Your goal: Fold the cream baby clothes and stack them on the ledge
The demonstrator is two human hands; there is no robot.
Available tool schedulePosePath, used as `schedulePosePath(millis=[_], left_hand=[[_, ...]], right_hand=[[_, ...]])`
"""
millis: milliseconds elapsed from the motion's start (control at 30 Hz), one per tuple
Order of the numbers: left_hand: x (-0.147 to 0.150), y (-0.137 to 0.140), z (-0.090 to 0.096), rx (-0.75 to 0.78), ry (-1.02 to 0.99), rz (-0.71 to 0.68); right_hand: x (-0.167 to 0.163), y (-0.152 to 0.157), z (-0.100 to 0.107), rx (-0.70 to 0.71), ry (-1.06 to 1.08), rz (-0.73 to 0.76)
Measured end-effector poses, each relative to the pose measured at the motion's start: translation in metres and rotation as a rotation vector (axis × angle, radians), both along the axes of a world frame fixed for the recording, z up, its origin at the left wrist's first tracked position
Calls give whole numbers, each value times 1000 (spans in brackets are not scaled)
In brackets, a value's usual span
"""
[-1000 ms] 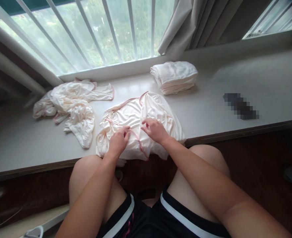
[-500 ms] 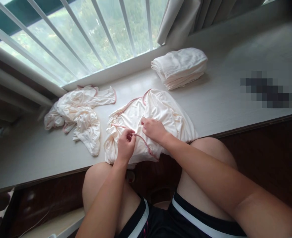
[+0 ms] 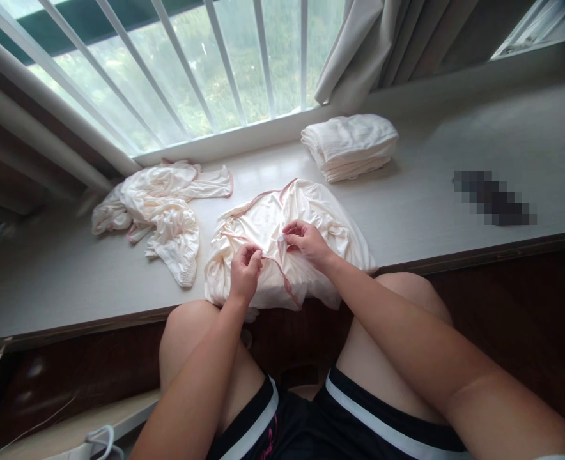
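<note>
A cream garment with pink piping (image 3: 328, 211) lies spread in front of me, its lower part hanging over the near edge of the white ledge. My left hand (image 3: 247, 271) is closed in a pinch on the garment's pink-trimmed edge. Just to the right, my right hand (image 3: 306, 243) pinches the other trimmed edge, and a small white bit shows at its fingertips; whether it is a button or a fold of cloth I cannot tell. The hands are a little apart, with a loose length of pink trim curving down between them.
A crumpled cream garment with pink trim (image 3: 160, 204) lies to the left. At the back, a folded stack of cream cloth (image 3: 352, 147) rests on the ledge (image 3: 421, 191). A blurred-out dark object (image 3: 496, 198) lies at the right. Behind are a barred window (image 3: 201, 70) and grey curtains (image 3: 359, 51).
My right hand has turned and lifted slightly, and its fingers now pull up the garment's trimmed edge. The left hand keeps its pinch. The view has shifted a little.
</note>
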State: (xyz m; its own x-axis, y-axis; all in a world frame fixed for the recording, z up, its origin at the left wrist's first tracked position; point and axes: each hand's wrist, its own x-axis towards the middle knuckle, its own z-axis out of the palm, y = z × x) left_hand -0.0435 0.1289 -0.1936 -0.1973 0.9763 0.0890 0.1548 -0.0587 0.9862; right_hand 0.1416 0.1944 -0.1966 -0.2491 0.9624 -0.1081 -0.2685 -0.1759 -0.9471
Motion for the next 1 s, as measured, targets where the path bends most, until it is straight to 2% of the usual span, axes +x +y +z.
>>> schedulePosePath(millis=[133,400,667,800,1000], left_hand=[[4,-3,-3,-6,-16,-19],[12,-8,-5,-15,-117,-96],[18,-5,-3,-56,-196,-123],[20,-4,-1,-88,-172,-134],[15,-1,0,-50,-113,-116]], right_hand=[[7,-12,0,-61,90,23],[14,-28,0,-114,83,65],[12,-29,0,1,5,83],[3,-28,-3,102,-57,96],[-11,-24,-4,243,-178,79]])
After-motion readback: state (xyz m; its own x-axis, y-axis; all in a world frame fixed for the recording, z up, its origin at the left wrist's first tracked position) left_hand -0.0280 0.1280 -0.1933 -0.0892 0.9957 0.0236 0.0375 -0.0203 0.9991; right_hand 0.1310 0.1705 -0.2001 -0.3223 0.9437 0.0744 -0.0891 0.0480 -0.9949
